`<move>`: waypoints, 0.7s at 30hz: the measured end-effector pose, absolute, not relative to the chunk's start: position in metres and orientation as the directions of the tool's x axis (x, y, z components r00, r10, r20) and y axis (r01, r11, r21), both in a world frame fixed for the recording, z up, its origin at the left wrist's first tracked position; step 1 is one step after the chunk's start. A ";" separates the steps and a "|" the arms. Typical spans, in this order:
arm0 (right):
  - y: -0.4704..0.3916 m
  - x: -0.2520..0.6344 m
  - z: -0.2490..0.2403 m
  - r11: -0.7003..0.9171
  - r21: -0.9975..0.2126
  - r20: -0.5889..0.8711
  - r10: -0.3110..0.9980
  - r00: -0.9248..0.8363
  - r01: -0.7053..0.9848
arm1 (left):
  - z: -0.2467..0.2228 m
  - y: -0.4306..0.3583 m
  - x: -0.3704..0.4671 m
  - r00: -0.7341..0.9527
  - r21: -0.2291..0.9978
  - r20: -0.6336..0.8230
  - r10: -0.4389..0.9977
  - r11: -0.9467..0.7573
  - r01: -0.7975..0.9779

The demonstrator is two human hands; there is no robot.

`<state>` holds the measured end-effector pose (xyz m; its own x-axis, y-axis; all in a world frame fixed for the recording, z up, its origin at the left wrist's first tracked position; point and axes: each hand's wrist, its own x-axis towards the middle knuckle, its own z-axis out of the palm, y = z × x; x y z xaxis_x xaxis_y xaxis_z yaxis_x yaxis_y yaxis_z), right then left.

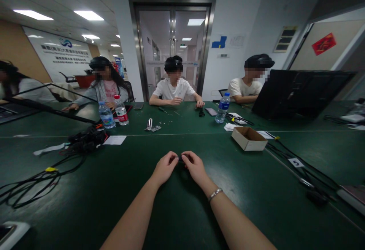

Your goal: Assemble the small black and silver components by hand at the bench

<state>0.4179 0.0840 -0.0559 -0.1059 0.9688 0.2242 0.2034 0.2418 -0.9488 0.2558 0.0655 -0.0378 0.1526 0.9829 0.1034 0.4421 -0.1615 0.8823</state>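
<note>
Both of my hands meet in front of me, a little above or on the green table (114, 200). Between their fingertips is a small black object (180, 158), mostly covered, so its kind cannot be made out. My left hand (165, 167) pinches it from the left, thumb and fingers pressed together. From the other side my right hand (195, 167) grips it the same way, with a metal bracelet (215, 194) on that wrist.
Right of my hands stands an open cardboard box (249, 139), with black cables (302, 170) beyond it. More cables (42, 181) lie at left. Water bottles (222, 108) and small metal parts (152, 125) sit farther back. Several people sit around the table; a black monitor (296, 94) stands at right.
</note>
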 end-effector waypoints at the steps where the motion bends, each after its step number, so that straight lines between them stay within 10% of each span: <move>1: 0.084 0.418 -0.056 0.243 -0.949 0.225 0.968 -0.108 0.203 | -0.037 0.065 0.256 0.153 0.886 0.102 0.983 -0.160 0.434; 21: 0.085 0.418 -0.057 0.235 -0.956 0.218 0.970 -0.109 0.175 | -0.035 0.065 0.259 0.116 0.837 0.088 0.989 -0.136 0.530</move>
<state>0.4176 0.0847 -0.0571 -0.1095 0.9698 0.2179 0.1749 0.2345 -0.9562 0.2585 0.0650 -0.0353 0.1164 0.9893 0.0875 0.5303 -0.1364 0.8368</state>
